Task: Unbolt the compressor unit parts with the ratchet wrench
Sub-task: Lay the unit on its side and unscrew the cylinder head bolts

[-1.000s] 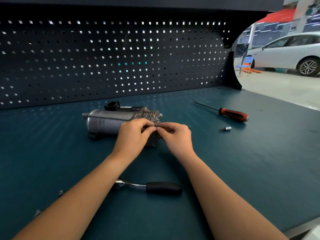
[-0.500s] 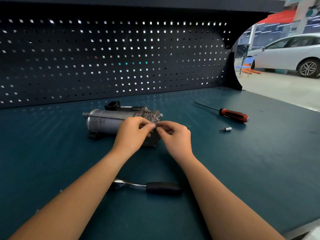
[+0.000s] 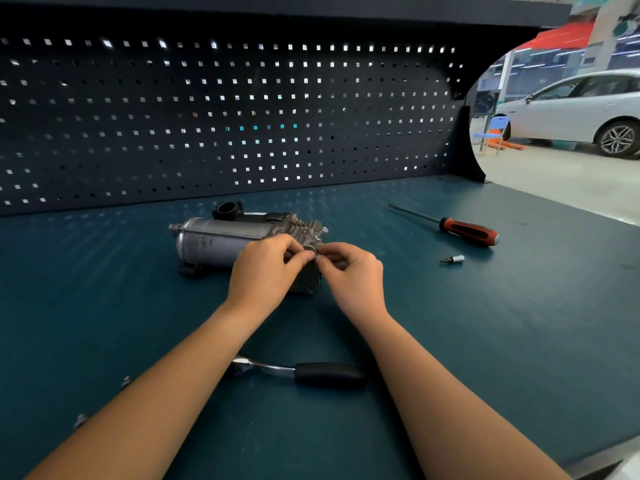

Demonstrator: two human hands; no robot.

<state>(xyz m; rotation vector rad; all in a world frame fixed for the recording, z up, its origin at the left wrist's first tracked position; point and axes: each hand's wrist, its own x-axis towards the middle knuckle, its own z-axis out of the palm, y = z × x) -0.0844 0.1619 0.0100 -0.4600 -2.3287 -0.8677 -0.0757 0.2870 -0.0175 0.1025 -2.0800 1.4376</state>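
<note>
The grey compressor unit [image 3: 214, 240] lies on its side on the teal bench, its finned head end pointing right. My left hand [image 3: 266, 271] and my right hand [image 3: 353, 275] meet at that head end, and their fingertips pinch a small metal part [image 3: 313, 252] there. What that part is cannot be made out. The ratchet wrench [image 3: 311, 374] with its black handle lies on the bench between my forearms, and neither hand touches it.
A red-and-black screwdriver [image 3: 464, 230] and a small socket bit [image 3: 453, 259] lie to the right of the compressor. Two small loose bolts [image 3: 126, 381] sit near the left forearm. A dark pegboard [image 3: 225, 116] backs the bench. The bench edge [image 3: 588, 459] runs at lower right.
Both hands stay at the compressor's head end, with only small finger movements on the small metal part. The wrench has not moved.
</note>
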